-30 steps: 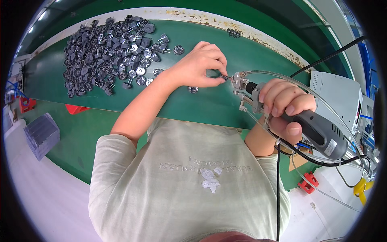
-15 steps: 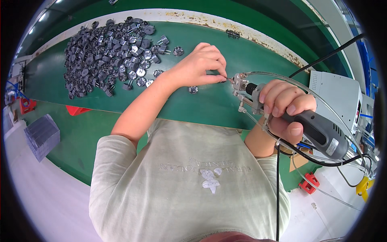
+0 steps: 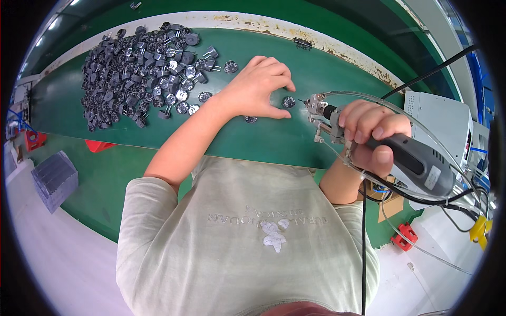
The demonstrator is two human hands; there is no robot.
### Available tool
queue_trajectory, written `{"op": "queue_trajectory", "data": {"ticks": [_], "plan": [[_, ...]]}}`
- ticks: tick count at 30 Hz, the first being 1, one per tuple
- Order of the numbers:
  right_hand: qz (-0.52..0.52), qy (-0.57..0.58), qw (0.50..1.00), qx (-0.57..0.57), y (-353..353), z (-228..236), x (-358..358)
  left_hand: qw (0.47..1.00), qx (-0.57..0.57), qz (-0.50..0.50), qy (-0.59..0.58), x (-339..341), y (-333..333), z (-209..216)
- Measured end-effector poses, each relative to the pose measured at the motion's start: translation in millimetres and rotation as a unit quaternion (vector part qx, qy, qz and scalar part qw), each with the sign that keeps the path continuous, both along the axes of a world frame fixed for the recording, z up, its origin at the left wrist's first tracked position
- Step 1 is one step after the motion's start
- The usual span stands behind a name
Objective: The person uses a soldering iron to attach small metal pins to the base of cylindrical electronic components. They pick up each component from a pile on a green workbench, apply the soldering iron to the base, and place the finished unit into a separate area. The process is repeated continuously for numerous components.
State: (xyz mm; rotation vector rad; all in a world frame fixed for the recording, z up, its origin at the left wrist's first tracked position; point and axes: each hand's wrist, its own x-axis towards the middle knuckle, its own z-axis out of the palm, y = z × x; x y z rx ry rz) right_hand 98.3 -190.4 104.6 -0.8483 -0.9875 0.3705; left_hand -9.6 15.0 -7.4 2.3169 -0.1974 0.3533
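My left hand (image 3: 261,87) is open above the green work surface (image 3: 337,79), thumb and fingers spread apart. In the gap by its fingertips lies a small round dark plug part (image 3: 289,102) with a shiny face up, which the fingers appear not to touch. My right hand (image 3: 374,126) wraps round a grey handheld electric screwdriver (image 3: 421,160) with a metal head and air tubes at the front. Its thin tip (image 3: 304,100) points left toward that part, a short gap away. Another round part (image 3: 251,119) is partly covered by my left wrist.
A large heap of dark plug parts (image 3: 126,76), some with metal pins, covers the left end of the surface. A worn white rail (image 3: 237,21) borders the far edge. At right stands a light grey box-shaped machine (image 3: 437,118). Black cables and clear tubes (image 3: 421,126) trail from the screwdriver.
My left fingers have opened and let go of the small round part, which now lies on the surface. The screwdriver has stayed nearly in place, still in my right hand.
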Motion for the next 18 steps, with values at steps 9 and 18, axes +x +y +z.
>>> {"op": "queue_trajectory", "data": {"ticks": [9,18], "plan": [[0.008,-0.041,0.998,-0.038,3.5,-16.8,8.4,1.0,0.008,-0.026,-0.004,0.6,2.7,-6.1],[0.012,-0.04,0.999,-0.034,8.7,-22.8,8.7,1.0,0.012,-0.028,0.002,0.0,3.7,-7.1]]}}
